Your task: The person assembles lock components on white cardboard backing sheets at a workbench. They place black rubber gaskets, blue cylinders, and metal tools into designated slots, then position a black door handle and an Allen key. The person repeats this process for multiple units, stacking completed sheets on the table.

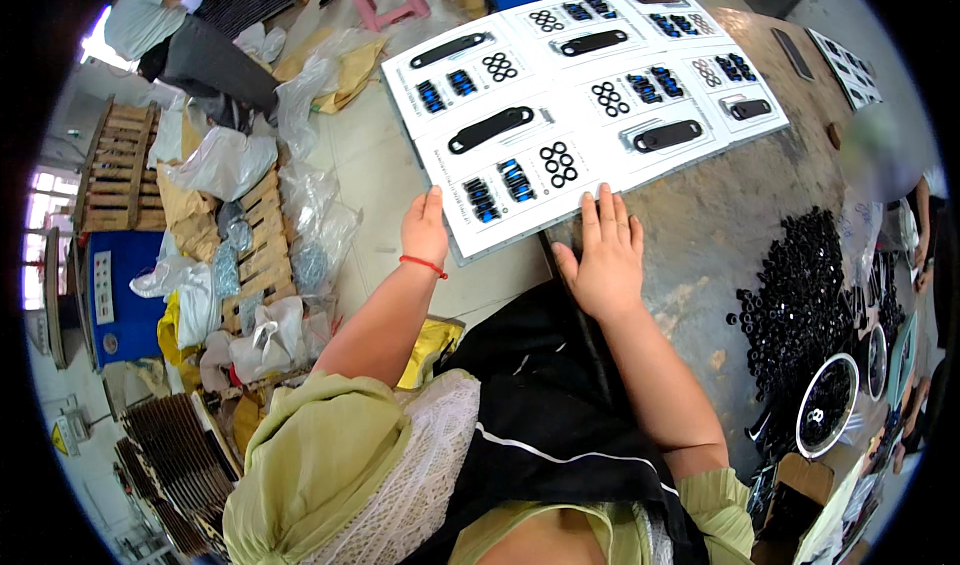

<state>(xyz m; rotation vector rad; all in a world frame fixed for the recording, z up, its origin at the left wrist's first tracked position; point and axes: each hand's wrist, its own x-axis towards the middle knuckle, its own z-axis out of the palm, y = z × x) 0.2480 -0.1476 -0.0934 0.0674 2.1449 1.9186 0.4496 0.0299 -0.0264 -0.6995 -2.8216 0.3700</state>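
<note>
Both hands rest on the near edge of the large white card sheet (585, 100) at twelve o'clock, left hand (424, 227) gripping its corner, right hand (604, 255) flat with fingers spread, every pocket already filled, loose black rings (800, 285) heaped at three o'clock.

Bare grey tabletop (700, 225) lies open to the right of the right hand (603, 265), up to a heap of small black rings (800, 285). The white card sheet (570, 105) of packed parts covers the table ahead, overhanging the edge beside the left hand (425, 227). A white bowl (826, 405) stands near the heap.
</note>
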